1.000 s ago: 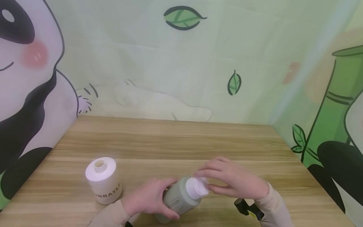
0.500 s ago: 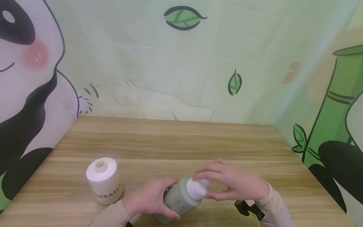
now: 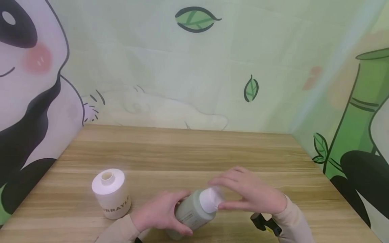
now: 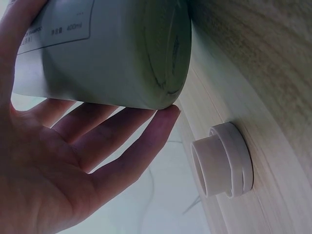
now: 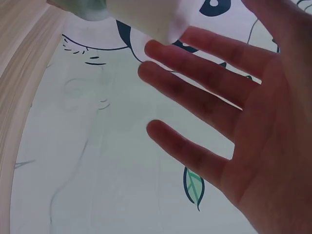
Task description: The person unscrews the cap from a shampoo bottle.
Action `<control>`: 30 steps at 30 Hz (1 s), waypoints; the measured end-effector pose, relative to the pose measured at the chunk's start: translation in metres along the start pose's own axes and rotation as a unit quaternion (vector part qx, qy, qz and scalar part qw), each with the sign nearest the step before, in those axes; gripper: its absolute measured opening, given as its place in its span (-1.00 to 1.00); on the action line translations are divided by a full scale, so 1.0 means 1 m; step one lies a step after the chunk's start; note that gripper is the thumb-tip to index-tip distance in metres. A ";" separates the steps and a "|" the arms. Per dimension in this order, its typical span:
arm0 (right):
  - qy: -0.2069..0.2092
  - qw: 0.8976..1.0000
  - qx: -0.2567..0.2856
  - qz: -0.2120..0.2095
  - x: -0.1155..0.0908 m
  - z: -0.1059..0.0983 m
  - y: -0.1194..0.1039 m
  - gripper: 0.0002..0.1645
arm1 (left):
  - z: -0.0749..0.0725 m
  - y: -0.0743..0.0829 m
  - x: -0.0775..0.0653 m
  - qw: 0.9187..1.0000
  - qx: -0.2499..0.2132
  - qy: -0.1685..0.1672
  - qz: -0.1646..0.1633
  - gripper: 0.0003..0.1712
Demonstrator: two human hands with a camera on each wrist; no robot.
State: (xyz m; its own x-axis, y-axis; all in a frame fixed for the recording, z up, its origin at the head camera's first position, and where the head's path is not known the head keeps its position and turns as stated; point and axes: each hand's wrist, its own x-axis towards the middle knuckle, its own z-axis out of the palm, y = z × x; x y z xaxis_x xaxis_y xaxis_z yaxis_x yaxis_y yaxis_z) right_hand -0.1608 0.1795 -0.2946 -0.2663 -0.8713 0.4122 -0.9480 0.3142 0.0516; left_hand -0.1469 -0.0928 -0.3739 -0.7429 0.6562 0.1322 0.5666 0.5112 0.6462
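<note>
My left hand [image 3: 162,209] grips the body of a grey-green bottle [image 3: 189,214], its thumb on the near side. Tilted, the bottle points its top up and to the right, and in the left wrist view its base [image 4: 170,53] shows close over the table. A white cap [image 3: 210,199] sits at its top, blurred. My right hand [image 3: 249,190] is spread around this cap, thumb at its lower edge and straight fingers [image 5: 195,92] reaching past it. Left of both hands stands a white bottle [image 3: 115,206] with dark lettering and an uncovered neck.
On the wooden table [image 3: 182,152], a small white stepped round piece [image 4: 224,161] stands near my left hand, hidden in the head view. Behind the table hangs a backdrop [image 3: 152,67] printed with pandas, leaves and bamboo. Black camera mounts [image 3: 265,224] sit at the wrists.
My right fingers have shifted on the cap and stand a little further off its top now. The left hand and both bottles have stayed in place.
</note>
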 end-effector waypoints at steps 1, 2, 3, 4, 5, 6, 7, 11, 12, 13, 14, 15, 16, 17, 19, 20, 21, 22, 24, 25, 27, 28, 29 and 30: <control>0.005 1.000 -0.009 0.001 0.000 0.001 0.000 -0.46 | 0.000 0.000 0.000 1.000 0.000 0.001 0.000 -0.07; 0.011 1.000 -0.016 -0.003 0.001 0.001 0.000 -0.47 | 0.000 0.000 0.000 1.000 0.003 0.002 0.000 -0.06; 0.015 1.000 -0.023 -0.005 0.002 0.002 0.000 -0.47 | 0.001 0.000 0.000 1.000 0.005 0.002 0.000 -0.06; 0.018 0.999 -0.029 -0.007 0.002 0.002 -0.001 -0.48 | 0.001 0.000 0.000 1.000 0.007 0.004 0.000 -0.05; 0.020 0.999 -0.033 -0.010 0.003 0.003 -0.002 -0.48 | 0.001 -0.001 0.000 1.000 0.006 0.003 -0.001 -0.05; 0.022 0.999 -0.037 -0.014 0.003 0.003 -0.002 -0.48 | 0.001 -0.001 0.000 1.000 0.008 0.004 -0.001 -0.05; 0.023 0.999 -0.040 -0.017 0.003 0.004 -0.003 -0.49 | 0.002 -0.001 0.000 1.000 0.009 0.004 -0.001 -0.06; 0.020 0.999 -0.036 -0.025 0.004 0.004 -0.004 -0.50 | 0.002 0.000 0.000 1.000 -0.004 0.000 -0.002 -0.09; 0.016 0.999 -0.031 -0.027 0.004 0.004 -0.005 -0.50 | 0.001 0.000 0.000 1.000 -0.007 -0.002 -0.003 -0.09; 0.011 0.999 -0.026 -0.031 0.005 0.004 -0.005 -0.48 | 0.001 0.000 -0.001 1.000 -0.012 -0.004 -0.005 -0.09; 0.006 0.999 -0.021 -0.034 0.005 0.004 -0.005 -0.46 | 0.001 -0.001 -0.001 1.000 -0.017 -0.006 -0.007 -0.10; 0.000 0.999 -0.015 -0.038 0.006 0.004 -0.006 -0.44 | 0.000 -0.001 -0.001 1.000 -0.020 -0.008 -0.008 -0.10; -0.005 0.999 -0.010 -0.040 0.006 0.004 -0.006 -0.42 | 0.000 -0.001 -0.001 1.000 -0.023 -0.009 -0.010 -0.10; -0.010 0.999 -0.006 -0.043 0.007 0.004 -0.006 -0.41 | -0.001 -0.001 -0.001 1.000 -0.023 -0.011 -0.010 -0.11; -0.013 0.999 -0.003 -0.044 0.007 0.004 -0.007 -0.40 | -0.001 -0.001 -0.002 1.000 -0.023 -0.011 -0.011 -0.11; -0.013 0.999 -0.001 -0.041 0.007 0.003 -0.007 -0.40 | 0.000 -0.001 -0.002 1.000 -0.021 -0.011 -0.011 -0.12; -0.012 0.999 -0.001 -0.037 0.006 0.003 -0.008 -0.40 | 0.000 -0.001 -0.002 1.000 -0.021 -0.010 -0.009 -0.13; -0.011 0.999 -0.005 -0.032 0.006 0.004 -0.008 -0.39 | 0.000 -0.002 -0.002 1.000 -0.019 -0.009 -0.008 -0.14; -0.011 1.000 -0.013 -0.013 0.005 0.004 -0.008 -0.37 | 0.001 -0.002 -0.002 1.000 -0.020 -0.009 -0.008 -0.15; -0.010 1.000 -0.020 -0.003 0.004 0.004 -0.008 -0.36 | 0.001 -0.002 -0.002 1.000 -0.022 -0.009 -0.008 -0.15; -0.010 0.999 -0.034 0.012 0.003 0.004 -0.007 -0.35 | 0.001 -0.002 -0.001 1.000 -0.025 -0.010 -0.007 -0.15; -0.009 0.999 -0.040 0.018 0.003 0.005 -0.007 -0.35 | 0.001 -0.002 -0.001 1.000 -0.024 -0.010 -0.007 -0.15; -0.007 0.999 -0.046 0.023 0.003 0.005 -0.007 -0.36 | 0.001 -0.002 -0.001 1.000 -0.024 -0.010 -0.008 -0.14; -0.004 0.998 -0.051 0.023 0.003 0.005 -0.007 -0.37 | 0.001 -0.002 0.000 1.000 -0.023 -0.009 -0.007 -0.14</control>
State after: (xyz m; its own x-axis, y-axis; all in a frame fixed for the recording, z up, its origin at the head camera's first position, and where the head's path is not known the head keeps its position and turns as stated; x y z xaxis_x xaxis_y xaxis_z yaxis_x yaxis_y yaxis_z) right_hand -0.1562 0.1733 -0.2980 -0.3109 -0.8577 0.4094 -0.9123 0.3901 0.1246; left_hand -0.1474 -0.0932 -0.3762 -0.7440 0.6593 0.1089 0.5386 0.4951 0.6818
